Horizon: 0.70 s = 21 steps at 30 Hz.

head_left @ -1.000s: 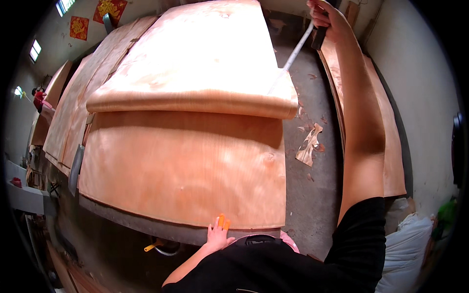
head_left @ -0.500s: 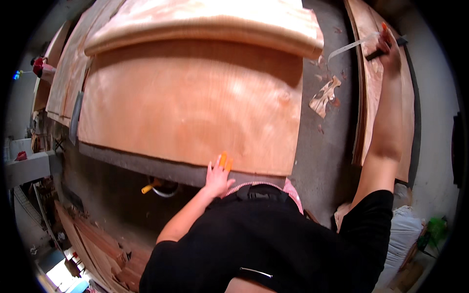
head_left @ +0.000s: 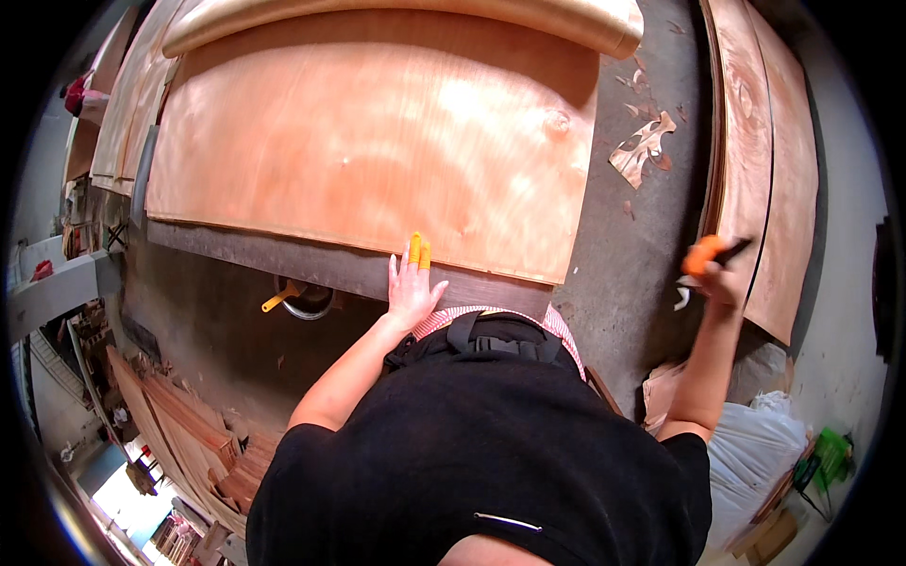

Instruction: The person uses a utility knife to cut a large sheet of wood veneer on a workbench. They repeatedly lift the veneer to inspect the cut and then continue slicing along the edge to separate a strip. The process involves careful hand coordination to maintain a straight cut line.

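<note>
A wide, light-brown wood veneer sheet [head_left: 377, 141] lies on the bench in front of me, with a rolled-over sheet [head_left: 406, 19] across its far end. My left hand [head_left: 411, 294] rests at its near edge, fingers stretched out and two of them in yellow-orange finger covers. Off to the right, my right hand [head_left: 722, 281] is closed on a dark, narrow object [head_left: 734, 250], smeared by motion. Orange shows at its fingers, and a short white strip [head_left: 682, 298] hangs beside it. The object's kind cannot be made out.
A second stack of veneer sheets [head_left: 779, 170] stands at the right. Torn veneer scraps [head_left: 644, 151] lie on the floor between. Under the bench's near edge is a round container [head_left: 311, 300] with a yellow handle [head_left: 280, 297]. Wood strips [head_left: 179, 424] are piled at lower left.
My right hand has come back from the far right stack toward me, still holding the dark object. The bench and sheets sit higher in view; my left hand stays at the sheet's near edge.
</note>
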Motion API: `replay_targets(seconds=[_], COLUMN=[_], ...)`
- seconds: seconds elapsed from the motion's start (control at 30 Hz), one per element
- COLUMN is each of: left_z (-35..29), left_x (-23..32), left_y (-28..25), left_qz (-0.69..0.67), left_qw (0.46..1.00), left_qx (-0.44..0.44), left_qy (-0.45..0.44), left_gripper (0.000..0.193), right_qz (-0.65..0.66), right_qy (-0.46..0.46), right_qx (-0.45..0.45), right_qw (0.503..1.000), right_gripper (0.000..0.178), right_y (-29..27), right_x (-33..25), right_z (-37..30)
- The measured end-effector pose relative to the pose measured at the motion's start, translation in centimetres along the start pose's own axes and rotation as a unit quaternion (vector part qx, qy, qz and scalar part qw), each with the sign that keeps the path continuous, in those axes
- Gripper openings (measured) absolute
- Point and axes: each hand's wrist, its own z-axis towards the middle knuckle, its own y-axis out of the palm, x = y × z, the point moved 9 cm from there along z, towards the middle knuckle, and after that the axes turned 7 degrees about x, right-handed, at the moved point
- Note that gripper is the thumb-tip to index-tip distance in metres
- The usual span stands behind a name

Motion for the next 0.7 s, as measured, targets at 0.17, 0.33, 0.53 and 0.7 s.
replay_targets(seconds=[0.17, 0.33, 0.53, 0.7], left_z=[0.2, 0.1, -0.2, -0.7], left_x=[0.3, 0.7, 0.2, 0.2], left_y=[0.0, -0.3, 0.2, 0.2], left_qz=[0.005, 0.002, -0.026, -0.072], left_qw=[1.000, 1.000, 0.998, 0.993], left_qx=[0.007, 0.024, 0.044, 0.084], left_qy=[-0.015, -0.020, -0.041, -0.042], left_gripper=[0.080, 0.080, 0.078, 0.075], right_qz=[0.017, -0.122, -0.229, -0.311], right_qy=[0.220, 0.128, 0.159, 0.142], right_qx=[-0.269, -0.262, -0.169, -0.153], right_qw=[0.937, 0.949, 0.945, 0.927], right_gripper=[0.031, 0.020, 0.035, 0.036], right_y=[18.3, 26.5, 29.8, 30.9], right_x=[11.9, 20.5, 23.9, 21.6], right_z=[1.1, 5.2, 8.0, 8.2])
